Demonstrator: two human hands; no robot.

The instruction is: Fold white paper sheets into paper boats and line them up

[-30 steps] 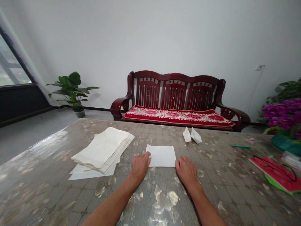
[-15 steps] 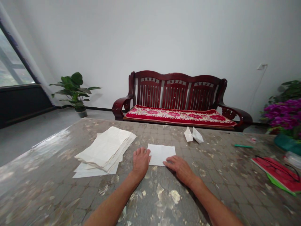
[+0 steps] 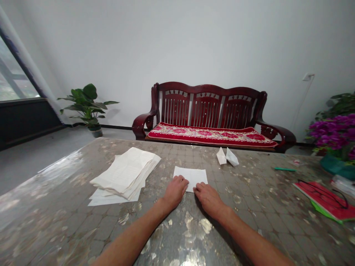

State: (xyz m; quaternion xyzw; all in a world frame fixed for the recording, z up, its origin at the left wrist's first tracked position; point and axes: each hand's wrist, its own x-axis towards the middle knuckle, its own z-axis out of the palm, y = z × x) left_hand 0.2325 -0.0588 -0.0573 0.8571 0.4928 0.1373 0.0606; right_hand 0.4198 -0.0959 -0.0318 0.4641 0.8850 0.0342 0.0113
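A small white sheet of paper (image 3: 191, 174), seemingly folded, lies flat on the table in front of me. My left hand (image 3: 176, 190) covers its near left part, fingers bent and closed at the near edge. At the near right corner, my right hand (image 3: 206, 195) is closed on the paper's edge with thumb and fingertips together. The hands are a short gap apart. Parts of the near edge are hidden beneath my fingers.
A stack of paper (image 3: 126, 173) lies to the left. Two folded paper pieces (image 3: 232, 157) stand at the back right. Farther right are a green pen (image 3: 285, 169), glasses (image 3: 344, 202) on a red book (image 3: 318, 195), and purple flowers (image 3: 332, 129). A wooden bench (image 3: 206, 111) stands behind the table.
My left hand has slid right from the paper's left edge to its near edge, closer to my right hand. The right fingers have drawn in at the near right corner.
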